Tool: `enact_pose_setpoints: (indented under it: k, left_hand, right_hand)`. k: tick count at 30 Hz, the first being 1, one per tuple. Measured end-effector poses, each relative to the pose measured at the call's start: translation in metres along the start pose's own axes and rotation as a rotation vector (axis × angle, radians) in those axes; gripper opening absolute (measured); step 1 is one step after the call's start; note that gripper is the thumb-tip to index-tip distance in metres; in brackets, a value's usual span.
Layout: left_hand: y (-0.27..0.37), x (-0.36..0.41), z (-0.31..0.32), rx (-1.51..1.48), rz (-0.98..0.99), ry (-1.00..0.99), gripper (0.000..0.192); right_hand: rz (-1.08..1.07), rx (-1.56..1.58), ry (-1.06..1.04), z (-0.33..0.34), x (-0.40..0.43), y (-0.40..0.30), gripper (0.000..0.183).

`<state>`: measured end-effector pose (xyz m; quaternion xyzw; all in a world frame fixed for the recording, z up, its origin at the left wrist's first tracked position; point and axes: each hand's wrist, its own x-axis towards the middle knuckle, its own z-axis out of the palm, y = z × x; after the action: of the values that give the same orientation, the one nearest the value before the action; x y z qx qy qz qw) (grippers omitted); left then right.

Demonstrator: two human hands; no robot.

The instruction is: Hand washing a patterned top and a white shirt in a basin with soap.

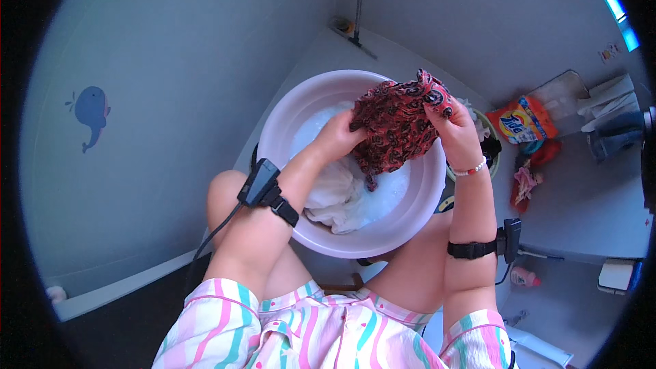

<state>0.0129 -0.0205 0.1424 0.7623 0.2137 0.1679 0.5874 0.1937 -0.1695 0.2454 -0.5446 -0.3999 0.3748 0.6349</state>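
Note:
A red cloth with a black pattern (pixel 397 125) is stretched between my two hands above a pale pink plastic basin (pixel 277 118). My left hand (pixel 341 136) grips its left edge, and my right hand (pixel 456 130) pinches its upper right corner. A lower corner of the cloth dangles over the basin. Inside the basin, white wet fabric (pixel 335 197) lies at the left in sudsy water (pixel 387 195). The basin stands between my knees.
Right of the basin is a green-rimmed basket (pixel 495 164) holding dark and light fabric. An orange Tide detergent bag (pixel 523 120) is by the right wall. A floor squeegee (pixel 356 38) leans in the far corner. A pink bottle (pixel 524 277) lies at lower right.

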Motion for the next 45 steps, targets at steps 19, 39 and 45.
enact_pose_setpoints:
  k: [19, 39, 45]
  left_hand:
    - [0.066, -0.037, -0.067, -0.626, 0.016, 0.1, 0.036]
    - [0.055, -0.03, -0.03, 0.753, -0.036, 0.078, 0.033]
    - [0.002, -0.046, -0.003, 0.591, 0.19, -0.436, 0.028]
  right_hand:
    - [-0.021, 0.337, 0.098, -0.004, -0.017, 0.007, 0.042]
    - [0.076, 0.988, -0.286, 0.007, -0.027, 0.008, 0.061]
    - [0.001, 1.046, -0.313, 0.022, -0.03, 0.005, 0.062]
